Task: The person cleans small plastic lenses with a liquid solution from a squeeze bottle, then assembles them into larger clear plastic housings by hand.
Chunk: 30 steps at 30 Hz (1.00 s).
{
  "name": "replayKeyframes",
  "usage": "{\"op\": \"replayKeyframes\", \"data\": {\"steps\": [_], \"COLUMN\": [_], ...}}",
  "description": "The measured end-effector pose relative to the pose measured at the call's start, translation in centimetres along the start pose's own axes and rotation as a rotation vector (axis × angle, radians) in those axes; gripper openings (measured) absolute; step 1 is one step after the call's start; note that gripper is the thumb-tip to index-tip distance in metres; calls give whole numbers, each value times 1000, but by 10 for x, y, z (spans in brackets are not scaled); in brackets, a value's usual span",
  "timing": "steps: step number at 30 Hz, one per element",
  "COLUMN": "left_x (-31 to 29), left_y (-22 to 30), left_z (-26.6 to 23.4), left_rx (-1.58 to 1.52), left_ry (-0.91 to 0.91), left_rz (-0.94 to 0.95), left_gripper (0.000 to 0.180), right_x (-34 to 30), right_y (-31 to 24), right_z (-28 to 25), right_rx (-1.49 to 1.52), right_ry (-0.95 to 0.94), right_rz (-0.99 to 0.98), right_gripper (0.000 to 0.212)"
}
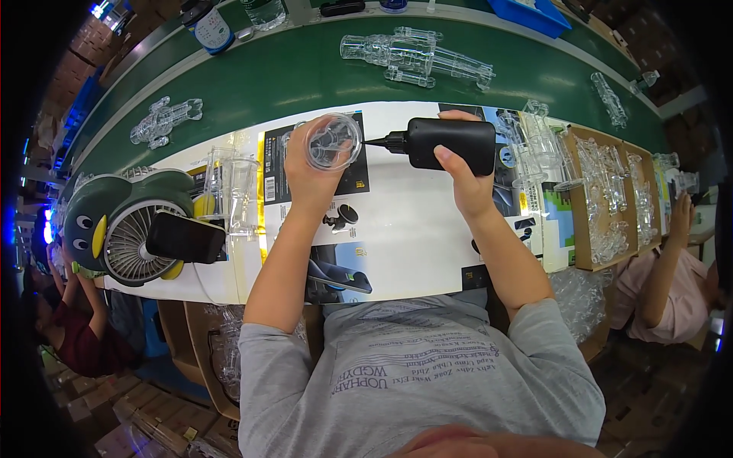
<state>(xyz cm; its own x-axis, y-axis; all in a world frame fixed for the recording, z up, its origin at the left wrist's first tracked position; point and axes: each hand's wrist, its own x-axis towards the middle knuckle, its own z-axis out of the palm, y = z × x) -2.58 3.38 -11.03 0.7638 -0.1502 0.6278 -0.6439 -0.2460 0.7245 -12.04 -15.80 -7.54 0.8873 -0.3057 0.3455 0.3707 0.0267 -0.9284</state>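
My left hand [305, 179] is wrapped round a clear plastic cup-like part [334, 143], its round open end facing up. A black squeeze bottle [452, 145] lies sideways in my right hand [467, 179], thumb across its near side and fingers behind. The bottle's thin dark nozzle [378, 143] points left, and its tip is at the rim of the clear part. Whether the tip touches it, I cannot tell. Under both hands spreads a white printed sheet [405, 237].
Left stands a penguin-shaped fan [126, 221] with a phone [185, 237] before it. Clear parts [233, 187] sit beside it. A cardboard box [592, 263] of clear pieces is at right. A large clear assembly [416, 57] lies on the green belt [305, 69]. People work at both sides.
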Motion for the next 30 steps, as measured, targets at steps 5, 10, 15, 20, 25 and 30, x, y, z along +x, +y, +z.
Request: {"op": "replayKeyframes", "data": {"steps": [5,10,15,20,25,30], "left_x": [5,4,6,2,3,8], "left_y": [0,-3,-1,-10,-14,-14], "left_z": [-1,-4,-6,-6,-7,-7], "left_rx": [-37,-32,-8,-123,-153,-157], "left_ry": [-111,-153,-190,-118,-134,-155], "left_rz": [26,40,-23,-98,-99,1], "left_gripper": [44,45,47,46,45,42], "right_x": [2,5,6,7,5,7], "right_y": [1,2,4,4,0,-1], "right_z": [-4,-5,-6,-5,-4,-4], "right_rx": [-18,3,27,14,5,9], "right_ry": [33,47,73,64,50,66], "right_rz": [-31,-21,-65,-83,-15,-33], "right_gripper": [41,41,38,38,40,40]}}
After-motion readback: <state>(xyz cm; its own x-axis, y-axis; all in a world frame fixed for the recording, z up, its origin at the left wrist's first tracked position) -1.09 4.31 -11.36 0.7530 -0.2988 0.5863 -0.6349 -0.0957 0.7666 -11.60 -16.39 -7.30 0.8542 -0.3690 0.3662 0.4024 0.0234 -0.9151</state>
